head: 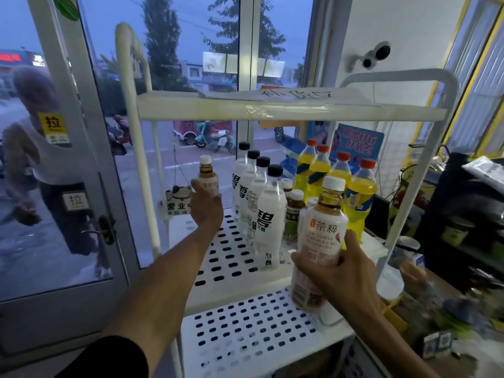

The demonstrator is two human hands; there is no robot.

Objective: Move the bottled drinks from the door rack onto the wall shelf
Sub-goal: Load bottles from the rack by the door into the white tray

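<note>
My left hand (206,205) grips a small tea bottle with a white cap (207,173) at the far left of the perforated white shelf (226,257). My right hand (338,271) holds a larger tea bottle with a white label (320,230) in front of the shelf's near right edge. Standing on the shelf are a row of white-labelled bottles with black caps (268,211), several yellow drinks with red caps (357,192), and small dark tea bottles (293,214) between them.
The white metal rack has an upper shelf (272,109) with a taped paper and a lower perforated shelf (245,336). A glass door (68,159) stands at left with a person outside. A cluttered counter (450,268) lies at right.
</note>
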